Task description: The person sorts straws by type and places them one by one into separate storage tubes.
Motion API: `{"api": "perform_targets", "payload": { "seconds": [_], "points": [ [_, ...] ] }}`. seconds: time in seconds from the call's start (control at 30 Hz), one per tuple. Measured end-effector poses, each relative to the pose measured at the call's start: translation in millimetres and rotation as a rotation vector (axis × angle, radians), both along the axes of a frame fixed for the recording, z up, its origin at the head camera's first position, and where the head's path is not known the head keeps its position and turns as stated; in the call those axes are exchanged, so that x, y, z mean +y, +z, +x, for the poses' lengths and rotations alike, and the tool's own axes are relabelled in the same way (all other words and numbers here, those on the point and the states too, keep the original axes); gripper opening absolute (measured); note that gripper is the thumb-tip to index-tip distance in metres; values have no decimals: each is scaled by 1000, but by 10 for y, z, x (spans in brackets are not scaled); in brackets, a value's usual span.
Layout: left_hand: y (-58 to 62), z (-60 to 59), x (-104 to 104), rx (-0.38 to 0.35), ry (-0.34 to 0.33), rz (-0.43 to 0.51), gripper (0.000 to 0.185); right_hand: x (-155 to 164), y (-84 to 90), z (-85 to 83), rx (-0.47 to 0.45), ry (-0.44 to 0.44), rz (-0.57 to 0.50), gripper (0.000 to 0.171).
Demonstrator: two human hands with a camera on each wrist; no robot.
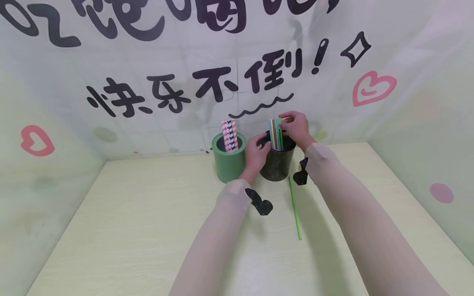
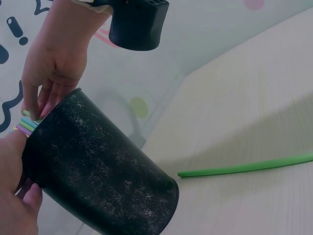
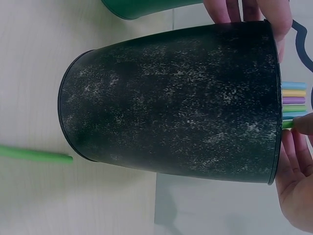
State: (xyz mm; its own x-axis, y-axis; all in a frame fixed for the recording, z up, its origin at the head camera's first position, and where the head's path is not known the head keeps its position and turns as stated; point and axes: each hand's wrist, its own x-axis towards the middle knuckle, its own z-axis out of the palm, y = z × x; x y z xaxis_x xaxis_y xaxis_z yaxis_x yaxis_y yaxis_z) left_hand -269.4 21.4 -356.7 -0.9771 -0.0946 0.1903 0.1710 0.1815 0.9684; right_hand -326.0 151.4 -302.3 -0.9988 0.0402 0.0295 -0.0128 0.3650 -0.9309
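A black speckled metal bucket (image 1: 275,166) stands on the table with several colored plastic straws (image 1: 275,137) upright in it. My left hand (image 1: 255,154) grips its left side at the rim, as the left wrist view also shows. At the right of the mouth, my right hand (image 1: 297,126) pinches a green straw (image 3: 287,124) between thumb and fingers, beside the other straws. The straw's lower part is hidden by the bucket wall. One loose green straw (image 1: 295,209) lies on the table in front of the bucket.
Left of the black bucket stands a green cup (image 1: 226,168) holding several patterned straws (image 1: 229,137). Behind both, a white printed backdrop (image 1: 207,53) rises from the back edge of the pale wooden table (image 1: 148,230). Side panels (image 1: 426,135) close in the table.
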Motion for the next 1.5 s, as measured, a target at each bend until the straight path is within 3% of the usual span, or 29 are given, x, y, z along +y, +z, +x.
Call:
{"api": "perform_targets", "payload": {
  "seconds": [0.37, 0.67, 0.9, 1.23, 1.5],
  "points": [
    [7, 5, 23, 0, -6, 14, 35, 150, 9, 60, 67, -4, -14, 33],
    [17, 22, 11, -10, -3, 27, 36, 374, -59, 209, 28, 8, -19, 31],
    [5, 7, 11, -13, -4, 15, 36, 495, -240, 389, -23, 83, 2, 33],
    [15, 13, 10, -29, -2, 17, 36, 522, -478, 551, 25, 36, -121, 42],
    [24, 29, 15, -35, -5, 4, 36, 532, -656, 672, -28, 12, -238, 40]
  ]
}}
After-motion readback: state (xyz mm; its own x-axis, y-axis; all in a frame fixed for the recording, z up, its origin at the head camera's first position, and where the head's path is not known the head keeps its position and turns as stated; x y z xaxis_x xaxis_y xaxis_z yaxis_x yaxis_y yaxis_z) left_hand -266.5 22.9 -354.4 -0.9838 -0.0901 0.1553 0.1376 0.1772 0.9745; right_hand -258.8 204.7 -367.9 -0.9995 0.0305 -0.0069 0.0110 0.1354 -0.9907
